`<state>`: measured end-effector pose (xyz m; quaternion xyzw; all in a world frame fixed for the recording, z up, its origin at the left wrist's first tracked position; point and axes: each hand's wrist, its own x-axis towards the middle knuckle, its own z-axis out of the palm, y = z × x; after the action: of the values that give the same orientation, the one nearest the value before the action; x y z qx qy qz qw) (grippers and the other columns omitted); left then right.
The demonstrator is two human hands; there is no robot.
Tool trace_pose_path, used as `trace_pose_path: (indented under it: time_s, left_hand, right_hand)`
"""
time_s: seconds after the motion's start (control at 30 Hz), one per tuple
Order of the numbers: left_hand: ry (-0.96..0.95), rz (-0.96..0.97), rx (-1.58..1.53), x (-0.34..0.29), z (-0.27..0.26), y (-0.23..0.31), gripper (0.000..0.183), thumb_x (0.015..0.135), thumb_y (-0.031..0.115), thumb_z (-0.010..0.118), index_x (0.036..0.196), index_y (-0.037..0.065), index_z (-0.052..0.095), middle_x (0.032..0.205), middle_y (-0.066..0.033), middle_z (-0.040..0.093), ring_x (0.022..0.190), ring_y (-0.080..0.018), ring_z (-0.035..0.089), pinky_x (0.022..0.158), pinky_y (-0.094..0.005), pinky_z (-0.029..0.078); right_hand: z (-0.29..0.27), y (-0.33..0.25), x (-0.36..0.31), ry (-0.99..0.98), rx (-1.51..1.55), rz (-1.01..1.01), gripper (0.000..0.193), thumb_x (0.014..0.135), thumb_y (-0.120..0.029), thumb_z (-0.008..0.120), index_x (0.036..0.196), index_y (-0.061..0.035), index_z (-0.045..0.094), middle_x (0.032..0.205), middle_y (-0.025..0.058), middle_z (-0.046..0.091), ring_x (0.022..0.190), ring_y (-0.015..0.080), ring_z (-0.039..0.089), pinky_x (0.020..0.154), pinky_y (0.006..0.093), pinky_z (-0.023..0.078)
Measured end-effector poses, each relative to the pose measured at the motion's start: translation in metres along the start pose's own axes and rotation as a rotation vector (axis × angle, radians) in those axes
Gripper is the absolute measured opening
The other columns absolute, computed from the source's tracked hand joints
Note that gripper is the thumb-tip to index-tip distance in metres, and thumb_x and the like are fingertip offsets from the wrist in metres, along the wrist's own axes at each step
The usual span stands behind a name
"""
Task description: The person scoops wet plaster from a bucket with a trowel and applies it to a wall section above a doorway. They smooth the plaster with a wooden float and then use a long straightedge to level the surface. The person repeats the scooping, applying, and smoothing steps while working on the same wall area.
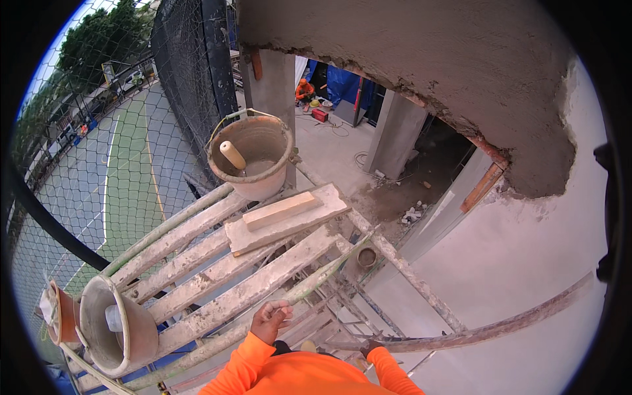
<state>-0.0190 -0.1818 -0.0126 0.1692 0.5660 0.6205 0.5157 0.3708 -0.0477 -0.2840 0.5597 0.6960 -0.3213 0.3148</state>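
Note:
My left hand [271,321] is beside the mortar-splashed scaffold rail [304,288], its fingers loosely curled and apart, with nothing visible in them. Lower right, my right hand [372,346] is at the long wooden strip [500,330] that curves toward the right rim. Its fingers are too dark and hidden to read. Beyond my left hand, a wooden float [283,212] with a block handle lies on the plaster-caked planks [253,289]. Farther off stands a mortar-coated bucket [258,182], with a trowel's wooden handle [232,155] sticking up in it.
A grey bucket [139,334] and an orange-brown bucket [64,316] stand at the planks' left end. Chain-link fence [69,187] borders the left. Fresh grey plaster [461,66] covers the overhead wall. Scaffold bars [415,280] drop to the right; a person in orange [304,90] is far below.

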Motion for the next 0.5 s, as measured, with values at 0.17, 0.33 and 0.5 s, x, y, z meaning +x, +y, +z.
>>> trace_pose_path:
  time_s: [0.17, 0.33, 0.5]
  left_hand:
    - [0.106, 0.136, 0.029, 0.026, -0.033, 0.040, 0.037, 0.105, 0.026, 0.065, 0.133, 0.003, 0.060, 0.119, -0.0113, 0.070, 0.104, -0.0201, 0.070, 0.090, -0.0368, 0.060]
    - [0.192, 0.297, 0.084, 0.057, -0.066, 0.081, 0.040, 0.104, 0.027, 0.066, 0.135, 0.003, 0.060, 0.118, -0.0103, 0.071, 0.102, -0.0175, 0.069, 0.087, -0.0333, 0.060]
    - [0.247, 0.281, 0.025, 0.109, -0.096, 0.133, 0.042, 0.103, 0.026, 0.068, 0.137, 0.003, 0.058, 0.121, -0.0082, 0.070, 0.104, -0.0179, 0.069, 0.086, -0.0350, 0.060]
  right_hand:
    - [-0.078, -0.058, -0.044, 0.052, -0.100, -0.168, 0.070, 0.095, -0.062, 0.061, 0.134, -0.0049, 0.067, 0.137, 0.0255, 0.065, 0.129, 0.0410, 0.062, 0.111, 0.0501, 0.048]
    - [-0.164, -0.141, -0.136, 0.299, 0.208, -0.467, 0.049, 0.097, -0.053, 0.064, 0.104, -0.0053, 0.074, 0.096, 0.0225, 0.073, 0.093, 0.0411, 0.071, 0.085, 0.0506, 0.054]
    - [-0.240, -0.234, -0.177, 0.502, 0.344, -0.729, 0.034, 0.099, -0.038, 0.066, 0.108, -0.0051, 0.071, 0.094, 0.0186, 0.069, 0.090, 0.0382, 0.068, 0.080, 0.0475, 0.053]
